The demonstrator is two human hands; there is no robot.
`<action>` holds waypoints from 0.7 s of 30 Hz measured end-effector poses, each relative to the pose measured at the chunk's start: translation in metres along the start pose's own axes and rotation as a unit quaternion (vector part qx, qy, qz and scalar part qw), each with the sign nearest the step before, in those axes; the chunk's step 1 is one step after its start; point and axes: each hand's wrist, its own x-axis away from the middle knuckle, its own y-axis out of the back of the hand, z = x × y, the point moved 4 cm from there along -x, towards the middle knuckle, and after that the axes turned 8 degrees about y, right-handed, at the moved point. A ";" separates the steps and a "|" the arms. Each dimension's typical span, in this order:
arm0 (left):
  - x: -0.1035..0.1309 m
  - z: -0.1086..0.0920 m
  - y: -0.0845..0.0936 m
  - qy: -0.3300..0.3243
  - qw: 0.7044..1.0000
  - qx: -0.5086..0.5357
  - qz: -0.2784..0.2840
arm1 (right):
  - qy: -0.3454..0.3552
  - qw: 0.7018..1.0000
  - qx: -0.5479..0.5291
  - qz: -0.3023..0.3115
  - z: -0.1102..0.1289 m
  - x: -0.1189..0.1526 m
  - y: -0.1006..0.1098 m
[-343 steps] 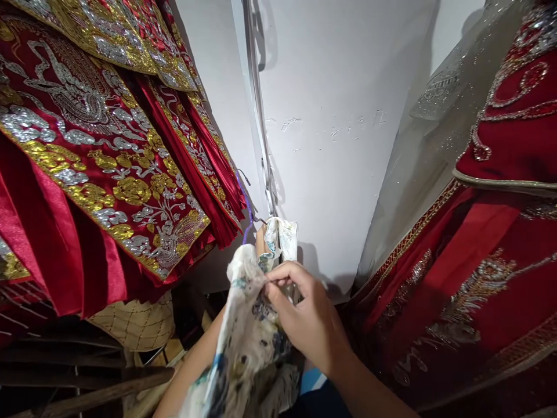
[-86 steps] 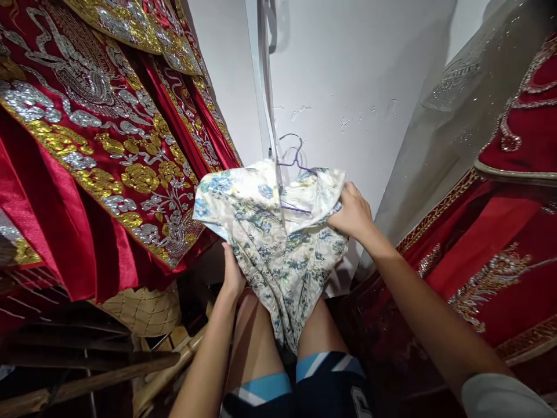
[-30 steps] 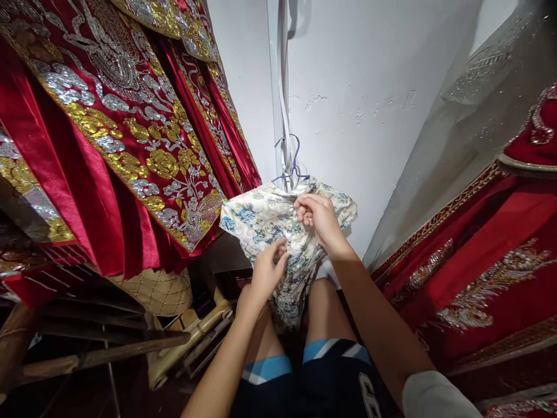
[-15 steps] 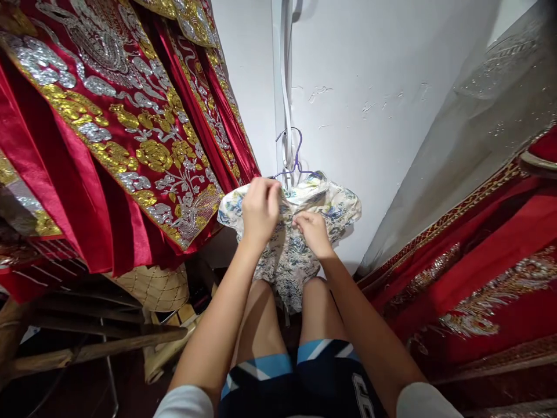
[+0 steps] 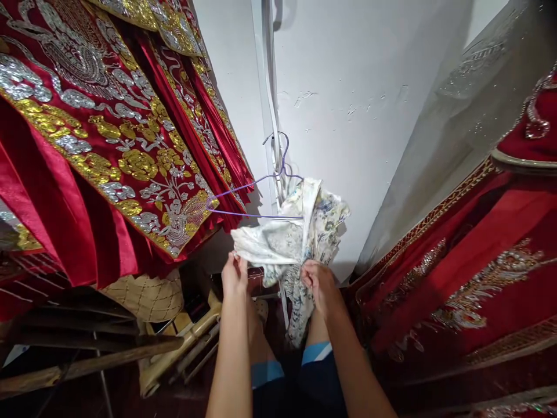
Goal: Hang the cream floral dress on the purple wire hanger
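A floral garment [image 5: 328,223] hangs by its right side on a purple wire hanger [image 5: 261,216]. The hanger's left arm is bare and sticks out toward the red cloth. My left hand [image 5: 235,276] pinches the garment's pale edge at its lower left, below the bare hanger arm. My right hand [image 5: 319,281] grips the garment's front near its middle. Between the two hands the pale inner side of the cloth is stretched and folded over.
Red cloth with gold and silver sequins [image 5: 139,165] hangs at the left. More red beaded cloth [image 5: 474,284] fills the right side. A wooden chair [image 5: 174,345] stands low left; a white strap [image 5: 270,87] runs down the white wall [image 5: 348,58].
The garment's left shoulder has come off the hanger, baring its left arm. My left hand has moved down and left with the cloth; my right hand has moved lower.
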 end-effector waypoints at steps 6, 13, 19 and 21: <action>0.059 0.025 0.015 -0.051 0.993 -0.090 0.048 | 0.012 0.990 0.137 -0.009 -0.007 0.015 0.054; 0.121 0.020 -0.046 -0.155 0.904 -0.326 0.228 | 0.053 0.964 0.151 0.212 0.039 0.022 0.000; 0.109 -0.002 -0.049 -0.265 0.837 -0.391 0.276 | 0.032 0.930 0.191 0.313 0.058 -0.004 -0.024; 0.097 0.001 -0.043 -0.184 0.822 -0.417 0.341 | 0.033 0.938 0.190 0.289 0.068 -0.021 -0.021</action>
